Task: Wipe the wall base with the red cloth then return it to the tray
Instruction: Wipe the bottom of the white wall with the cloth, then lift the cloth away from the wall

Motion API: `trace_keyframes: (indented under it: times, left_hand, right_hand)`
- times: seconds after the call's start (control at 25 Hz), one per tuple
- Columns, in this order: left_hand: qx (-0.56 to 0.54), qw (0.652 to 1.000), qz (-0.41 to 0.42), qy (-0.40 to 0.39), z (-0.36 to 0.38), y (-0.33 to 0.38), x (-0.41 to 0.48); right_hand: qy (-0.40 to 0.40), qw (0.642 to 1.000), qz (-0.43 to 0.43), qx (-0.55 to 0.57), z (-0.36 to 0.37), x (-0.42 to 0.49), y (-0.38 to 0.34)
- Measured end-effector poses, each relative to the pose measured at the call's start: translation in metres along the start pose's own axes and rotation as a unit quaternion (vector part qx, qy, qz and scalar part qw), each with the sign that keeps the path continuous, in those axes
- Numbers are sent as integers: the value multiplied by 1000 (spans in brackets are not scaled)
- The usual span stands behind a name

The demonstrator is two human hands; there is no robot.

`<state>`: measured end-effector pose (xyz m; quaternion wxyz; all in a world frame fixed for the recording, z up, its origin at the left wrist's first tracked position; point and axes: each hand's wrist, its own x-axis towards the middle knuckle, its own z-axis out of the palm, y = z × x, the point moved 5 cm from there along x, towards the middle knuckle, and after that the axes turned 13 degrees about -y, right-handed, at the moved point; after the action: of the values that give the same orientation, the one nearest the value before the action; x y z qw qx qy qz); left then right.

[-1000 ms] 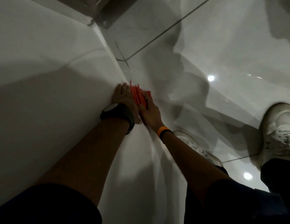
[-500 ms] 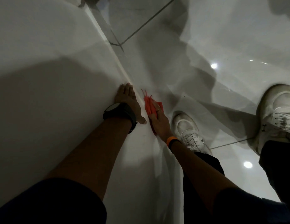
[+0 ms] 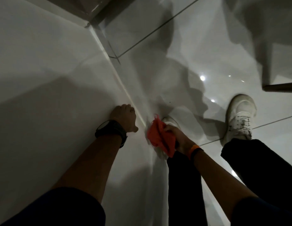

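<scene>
Red cloth (image 3: 160, 136) bunched, hanging from right hand (image 3: 179, 137)

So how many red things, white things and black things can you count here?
Red: 1, the red cloth in the right hand.
White: 2, the shoes.
Black: 1, the watch above the left hand.
Total: 4

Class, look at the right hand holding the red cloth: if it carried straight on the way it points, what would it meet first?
Most likely the wall base. The right hand points the red cloth up-left toward that seam, with nothing visible between, though depth is hard to judge.
</scene>
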<state>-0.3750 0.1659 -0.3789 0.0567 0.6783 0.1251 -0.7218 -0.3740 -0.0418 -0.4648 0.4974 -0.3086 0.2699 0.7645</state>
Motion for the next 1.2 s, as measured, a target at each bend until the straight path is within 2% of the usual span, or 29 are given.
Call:
trace_keyframes:
  times: [0.08,0.12,0.16,0.2,0.24,0.32,0.48,0.56,0.64,0.72,0.76,0.84,0.88,1.0,1.12,1.2]
  left_hand:
    - [-190,979,75,-12,2,15,-11]
    - [-318,939,125,-29,2,26,-20]
    - [-435,882,180,-32,-1,39,-32]
    - [-517,825,228,-17,-7,51,-45]
    - [-564,782,263,7,-15,59,-57]
    - [-595,740,304,77,-41,74,-87]
    - [-563,733,322,205,-116,92,-162]
    - [-580,698,332,257,-151,95,-207]
    - [-594,648,354,320,-188,96,-264]
    - [-588,603,393,369,-224,104,-322]
    - [-574,591,411,391,-241,113,-349]
    - [-528,607,420,420,-274,144,-390]
    - [-503,628,407,432,-286,162,-402]
    - [-447,686,348,456,-320,224,-423]
    - [-431,756,279,405,-345,267,-411]
    - [-454,783,250,344,-357,281,-401]
  right_hand:
    - [-71,992,-25,103,10,-39,-18]
    - [-95,987,-32,126,15,-56,-27]
    - [-111,984,-32,133,20,-75,-37]
    - [-133,982,-34,130,26,-91,-46]
    - [-156,979,-41,121,34,-107,-57]
    - [-168,978,-78,101,50,-145,-84]
    - [-112,976,-174,71,92,-235,-144]
    - [-80,962,-258,-32,126,-291,-179]
    - [5,924,-330,-194,152,-363,-214]
    - [153,847,-398,-317,157,-442,-247]
    - [209,816,-426,-331,155,-479,-262]
    - [274,789,-464,-294,141,-540,-291]
    - [300,780,-468,-288,133,-561,-306]
    - [376,730,-425,-380,103,-599,-357]
    - [430,671,-324,-511,78,-594,-402]
    - [423,638,-260,-589,72,-580,-421]
